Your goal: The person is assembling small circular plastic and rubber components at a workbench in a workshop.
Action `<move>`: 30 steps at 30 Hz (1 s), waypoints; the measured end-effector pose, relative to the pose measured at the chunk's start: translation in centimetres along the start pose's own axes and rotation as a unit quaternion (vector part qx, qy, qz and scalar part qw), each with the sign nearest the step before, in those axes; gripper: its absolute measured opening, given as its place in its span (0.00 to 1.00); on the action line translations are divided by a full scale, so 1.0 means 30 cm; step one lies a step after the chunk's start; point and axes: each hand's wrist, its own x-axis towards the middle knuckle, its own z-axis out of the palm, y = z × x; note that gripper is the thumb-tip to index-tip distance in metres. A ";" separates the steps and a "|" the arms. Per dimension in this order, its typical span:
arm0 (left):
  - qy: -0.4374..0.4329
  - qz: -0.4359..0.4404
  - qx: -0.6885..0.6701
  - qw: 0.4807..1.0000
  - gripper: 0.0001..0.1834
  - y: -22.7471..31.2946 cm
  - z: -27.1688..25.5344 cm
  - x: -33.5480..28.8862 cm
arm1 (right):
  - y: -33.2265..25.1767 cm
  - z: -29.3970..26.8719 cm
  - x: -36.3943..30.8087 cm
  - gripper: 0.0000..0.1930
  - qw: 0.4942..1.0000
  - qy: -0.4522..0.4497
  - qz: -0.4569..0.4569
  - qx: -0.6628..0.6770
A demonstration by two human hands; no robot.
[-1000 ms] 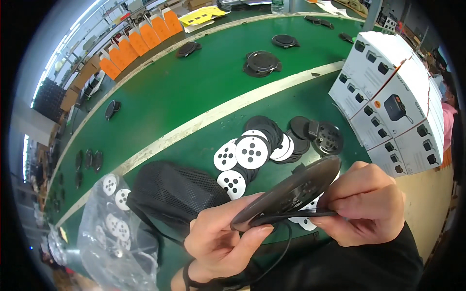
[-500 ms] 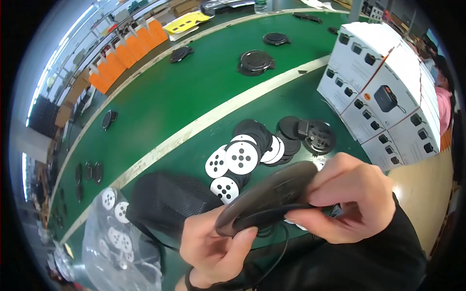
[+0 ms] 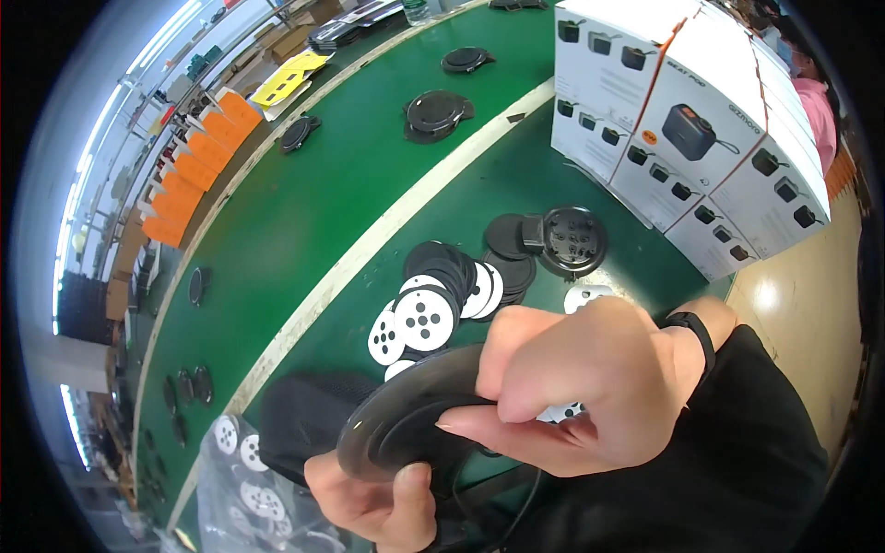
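A round, dark disc-shaped part (image 3: 415, 392) is tilted between my two hands in front of me. My left hand (image 3: 373, 507) grips its lower left rim, thumb on the near face. At its right side my right hand (image 3: 590, 387) is closed, thumb and fingers pinching near the edge; a thinner black layer seems to lie against the near face there. Just behind the part is a pile of flat round pads, black ones (image 3: 441, 263) and white ones with holes (image 3: 426, 319). A black mesh-covered object (image 3: 300, 415) sits left of my left hand, partly hidden.
A clear plastic bag (image 3: 244, 493) with white pads lies at lower left. A round black part with holes (image 3: 572, 241) rests right of the pile. White printed boxes (image 3: 687, 138) are stacked at right. More dark round parts (image 3: 435, 114) stand along the green table (image 3: 304, 221).
My view has shifted, so the table things sit differently in the picture. My right hand has moved left over the disc-shaped part, which both hands still hold.
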 end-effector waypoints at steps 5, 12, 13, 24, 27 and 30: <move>-0.009 0.013 0.006 1.000 0.27 -0.004 -0.001 0.008 | -0.021 0.006 0.009 0.15 0.994 0.023 0.027 -0.102; -0.043 -0.070 0.010 0.997 0.23 0.019 0.049 0.033 | -0.025 0.006 0.045 0.19 0.926 -0.037 0.063 -0.370; -0.036 -0.075 0.005 0.997 0.23 0.024 0.052 0.040 | -0.027 -0.002 0.062 0.21 0.897 -0.093 0.078 -0.425; -0.045 -0.078 0.131 0.987 0.31 0.079 -0.002 0.162 | 0.281 0.009 0.163 0.21 0.838 -0.336 0.357 0.240; -0.036 -0.010 0.196 0.980 0.31 0.111 -0.040 0.202 | 0.465 0.031 0.285 0.24 0.858 -0.268 0.416 0.138; -0.061 0.063 0.214 0.973 0.29 0.152 -0.072 0.193 | 0.680 0.053 0.367 0.24 0.844 -0.268 0.460 0.061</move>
